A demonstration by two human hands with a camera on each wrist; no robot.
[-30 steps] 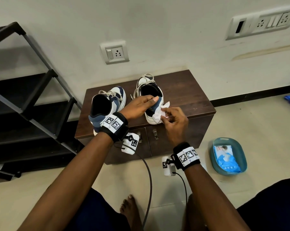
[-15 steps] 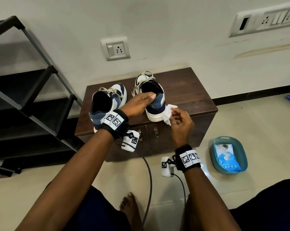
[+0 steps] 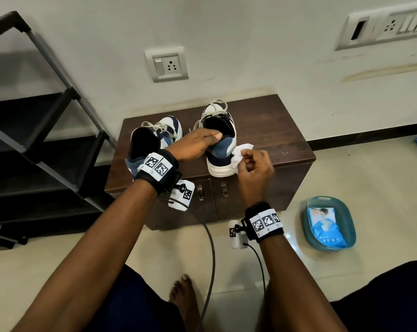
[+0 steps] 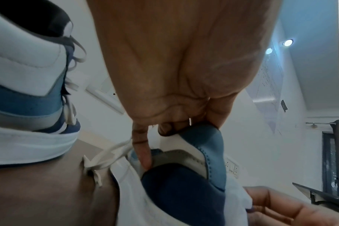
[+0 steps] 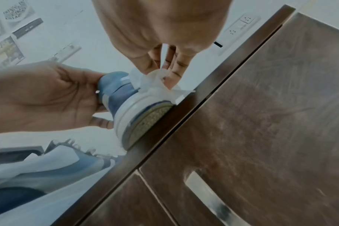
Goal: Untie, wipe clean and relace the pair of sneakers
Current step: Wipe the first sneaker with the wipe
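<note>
Low wooden worktop against the wall. Your left hand grips the right sneaker at its heel collar; your right hand pinches a wipe, now slid back from the side panel toward the heel, so wiping continues. Other sneaker waits alongside, laced.

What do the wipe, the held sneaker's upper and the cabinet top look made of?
Wipe: thin white nonwoven sheet, limp and crumpled. Sneaker upper: smooth leather-like panels with stitched edges, possibly synthetic. Cabinet top: dark wood-grain, matte, likely laminate.
</note>
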